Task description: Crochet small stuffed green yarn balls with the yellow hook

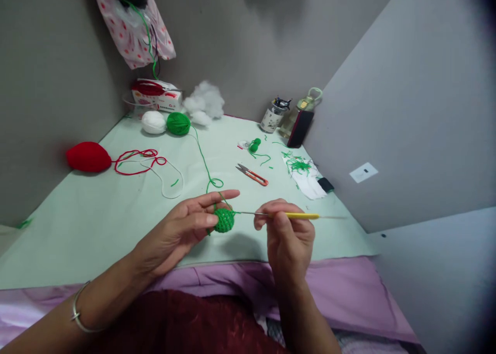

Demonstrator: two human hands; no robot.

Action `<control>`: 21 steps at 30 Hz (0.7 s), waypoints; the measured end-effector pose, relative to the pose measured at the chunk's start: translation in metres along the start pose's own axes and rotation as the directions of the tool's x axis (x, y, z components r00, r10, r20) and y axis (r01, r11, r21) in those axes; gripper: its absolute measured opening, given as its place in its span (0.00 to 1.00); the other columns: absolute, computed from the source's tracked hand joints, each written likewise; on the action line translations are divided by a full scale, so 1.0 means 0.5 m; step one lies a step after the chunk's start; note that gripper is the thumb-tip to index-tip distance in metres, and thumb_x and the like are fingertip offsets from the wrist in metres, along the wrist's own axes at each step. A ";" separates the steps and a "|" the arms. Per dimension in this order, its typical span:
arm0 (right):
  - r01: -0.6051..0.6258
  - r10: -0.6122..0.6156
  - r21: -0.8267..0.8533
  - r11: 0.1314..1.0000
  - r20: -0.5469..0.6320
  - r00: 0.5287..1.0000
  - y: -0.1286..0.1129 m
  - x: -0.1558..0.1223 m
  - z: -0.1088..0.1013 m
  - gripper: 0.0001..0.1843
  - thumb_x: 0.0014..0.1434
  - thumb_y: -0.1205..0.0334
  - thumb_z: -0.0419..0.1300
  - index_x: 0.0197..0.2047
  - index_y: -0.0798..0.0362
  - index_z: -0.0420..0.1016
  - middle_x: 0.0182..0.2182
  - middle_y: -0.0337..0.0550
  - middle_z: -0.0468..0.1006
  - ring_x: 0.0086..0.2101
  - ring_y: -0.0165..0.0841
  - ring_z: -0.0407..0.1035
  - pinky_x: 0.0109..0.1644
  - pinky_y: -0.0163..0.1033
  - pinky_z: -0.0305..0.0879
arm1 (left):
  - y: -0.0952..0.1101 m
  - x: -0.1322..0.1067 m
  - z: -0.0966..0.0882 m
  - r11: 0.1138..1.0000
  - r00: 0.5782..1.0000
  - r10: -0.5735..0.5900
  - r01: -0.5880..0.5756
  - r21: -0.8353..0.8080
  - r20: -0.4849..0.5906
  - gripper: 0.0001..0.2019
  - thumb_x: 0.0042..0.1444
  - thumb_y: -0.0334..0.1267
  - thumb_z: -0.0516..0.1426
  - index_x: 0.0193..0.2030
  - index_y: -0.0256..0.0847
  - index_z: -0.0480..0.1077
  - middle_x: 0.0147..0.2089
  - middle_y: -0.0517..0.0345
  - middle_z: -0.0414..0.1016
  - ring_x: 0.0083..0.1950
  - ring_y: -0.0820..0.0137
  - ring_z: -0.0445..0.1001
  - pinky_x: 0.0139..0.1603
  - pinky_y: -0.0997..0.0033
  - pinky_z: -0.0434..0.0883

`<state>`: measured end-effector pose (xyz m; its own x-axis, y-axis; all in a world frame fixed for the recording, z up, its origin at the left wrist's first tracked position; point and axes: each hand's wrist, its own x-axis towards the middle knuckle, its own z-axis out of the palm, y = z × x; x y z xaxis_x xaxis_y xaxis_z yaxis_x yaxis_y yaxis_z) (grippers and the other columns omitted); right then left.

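Between the thumb and fingers of my left hand (186,222) is a small round green crochet piece (225,220), with the index finger stretched out and green yarn running over it. My right hand (289,230) grips a crochet hook (298,216) by its yellow handle, pen-like. The hook's thin metal shaft points left, its tip at the upper right edge of the crochet piece, where green yarn meets it. That yarn loops across the table to a green yarn ball (179,123) further back.
Thread snips (252,175) lie beyond my hands. A red yarn ball (89,157) and a white yarn ball (154,122) are on the left. White stuffing (205,103), a pen holder (272,117), a bottle (306,103) and a phone (301,129) stand behind. Green scraps lie on white paper (310,183).
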<state>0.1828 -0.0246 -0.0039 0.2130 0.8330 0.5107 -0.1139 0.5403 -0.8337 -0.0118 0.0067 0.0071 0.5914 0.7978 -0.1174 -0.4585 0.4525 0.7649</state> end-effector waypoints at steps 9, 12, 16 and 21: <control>-0.022 0.030 -0.052 0.998 0.151 0.988 0.012 -0.004 0.005 0.07 0.68 0.60 0.63 0.42 0.46 0.85 0.37 0.43 0.84 0.38 0.34 0.76 0.39 0.40 0.73 | -0.013 -0.001 0.015 0.938 0.992 0.123 -0.125 0.324 0.028 0.32 0.56 0.35 0.70 0.67 0.54 0.72 0.46 0.59 0.74 0.53 0.65 0.76 0.58 0.63 0.70; -0.124 0.115 0.042 0.991 0.168 0.979 0.015 0.002 0.004 0.07 0.68 0.58 0.62 0.41 0.47 0.83 0.37 0.42 0.85 0.33 0.31 0.75 0.36 0.38 0.72 | -0.007 -0.003 0.014 0.918 0.992 0.128 -0.122 0.378 0.010 0.34 0.55 0.35 0.70 0.69 0.53 0.70 0.46 0.59 0.74 0.52 0.63 0.76 0.56 0.62 0.72; -0.255 0.234 0.122 0.959 0.165 0.958 0.010 0.016 0.004 0.11 0.67 0.52 0.63 0.37 0.50 0.78 0.32 0.41 0.84 0.28 0.29 0.74 0.33 0.36 0.72 | 0.002 -0.003 0.013 0.894 0.986 0.167 -0.152 0.421 0.003 0.34 0.53 0.33 0.70 0.67 0.49 0.71 0.43 0.59 0.73 0.48 0.65 0.76 0.49 0.65 0.74; -0.252 0.223 0.094 0.963 0.247 0.943 0.006 0.021 -0.007 0.10 0.70 0.55 0.61 0.40 0.50 0.79 0.34 0.41 0.85 0.32 0.30 0.77 0.39 0.38 0.74 | 0.010 -0.001 0.015 0.830 0.980 0.200 -0.170 0.531 0.001 0.32 0.53 0.32 0.69 0.66 0.48 0.73 0.42 0.60 0.75 0.47 0.67 0.76 0.53 0.66 0.73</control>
<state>0.1879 -0.0148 -0.0017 -0.0638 0.9355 0.3476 -0.2542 0.3216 -0.9121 -0.0095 0.0054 0.0158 0.4885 0.8717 0.0384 -0.1292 0.0288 0.9912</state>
